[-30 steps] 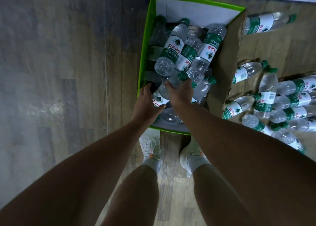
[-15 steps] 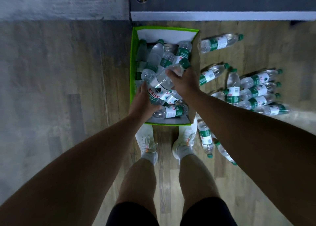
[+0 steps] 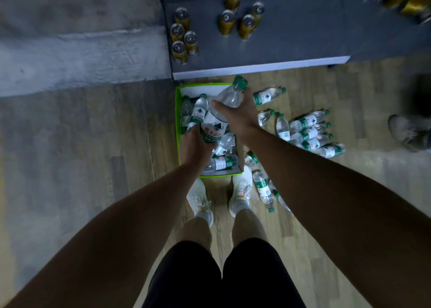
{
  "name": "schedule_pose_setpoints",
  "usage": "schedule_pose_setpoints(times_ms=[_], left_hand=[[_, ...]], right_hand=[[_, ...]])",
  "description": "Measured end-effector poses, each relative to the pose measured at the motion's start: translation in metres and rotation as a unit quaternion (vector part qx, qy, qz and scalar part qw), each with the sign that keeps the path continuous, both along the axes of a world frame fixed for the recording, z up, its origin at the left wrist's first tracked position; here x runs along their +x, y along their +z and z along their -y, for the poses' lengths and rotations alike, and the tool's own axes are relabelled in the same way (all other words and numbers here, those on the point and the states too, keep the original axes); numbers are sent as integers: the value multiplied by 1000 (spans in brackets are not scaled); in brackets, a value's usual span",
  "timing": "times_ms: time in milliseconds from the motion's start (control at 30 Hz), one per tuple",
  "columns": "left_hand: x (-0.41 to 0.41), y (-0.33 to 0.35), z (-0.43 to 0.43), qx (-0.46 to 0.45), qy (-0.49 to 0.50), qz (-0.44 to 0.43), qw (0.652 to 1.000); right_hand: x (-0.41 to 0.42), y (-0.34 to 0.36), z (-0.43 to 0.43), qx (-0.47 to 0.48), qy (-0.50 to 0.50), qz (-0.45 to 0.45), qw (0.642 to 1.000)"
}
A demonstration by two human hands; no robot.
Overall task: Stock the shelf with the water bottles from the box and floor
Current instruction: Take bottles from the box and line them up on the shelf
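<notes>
One water bottle (image 3: 219, 121), green cap tilted toward the shelf (image 3: 303, 39), is held above the green-rimmed box (image 3: 178, 130); the right hand (image 3: 241, 115) wraps its shoulder and the left hand (image 3: 194, 145) clasps the labelled lower body. Risk: should either grip slacken during the lift, the smooth bottle could fall onto those piled below. Loose floor bottles (image 3: 262, 186) (beside the right foot) could cause a trip, and the gold cans (image 3: 184, 37) crowd the shelf's left edge.

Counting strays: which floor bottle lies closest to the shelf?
The lone bottle just right of the box's far corner, green cap pointing right; the other floor bottles lie farther from the shelf.
</notes>
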State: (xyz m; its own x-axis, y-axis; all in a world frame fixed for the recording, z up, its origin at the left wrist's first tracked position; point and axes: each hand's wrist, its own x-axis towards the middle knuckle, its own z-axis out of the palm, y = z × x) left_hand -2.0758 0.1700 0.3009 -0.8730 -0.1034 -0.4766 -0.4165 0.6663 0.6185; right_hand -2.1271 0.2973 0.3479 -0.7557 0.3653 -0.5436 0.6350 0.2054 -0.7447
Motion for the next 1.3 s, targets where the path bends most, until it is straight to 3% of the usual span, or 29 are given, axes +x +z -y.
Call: schedule_pose_setpoints(times_ms=[300,500,800,933,1300], left_hand=[[-55,171,-16,-38,-32,-75,996],[-92,287,-26,-7,-18,-161,987],[-155,442,-44,13,-9,-336,942],[-174,487,-54,44,17,-368,928],[-214,556,-66,24,68,-411,909]], right_hand=[[-36,176,-6,76,-4,-85,994],[-59,305,-9,81,1,-187,979],[-99,473,-25,124,18,-358,925],[-119,522,-35,131,49,-392,909],[-166,594,-55,109,153,-443,877]])
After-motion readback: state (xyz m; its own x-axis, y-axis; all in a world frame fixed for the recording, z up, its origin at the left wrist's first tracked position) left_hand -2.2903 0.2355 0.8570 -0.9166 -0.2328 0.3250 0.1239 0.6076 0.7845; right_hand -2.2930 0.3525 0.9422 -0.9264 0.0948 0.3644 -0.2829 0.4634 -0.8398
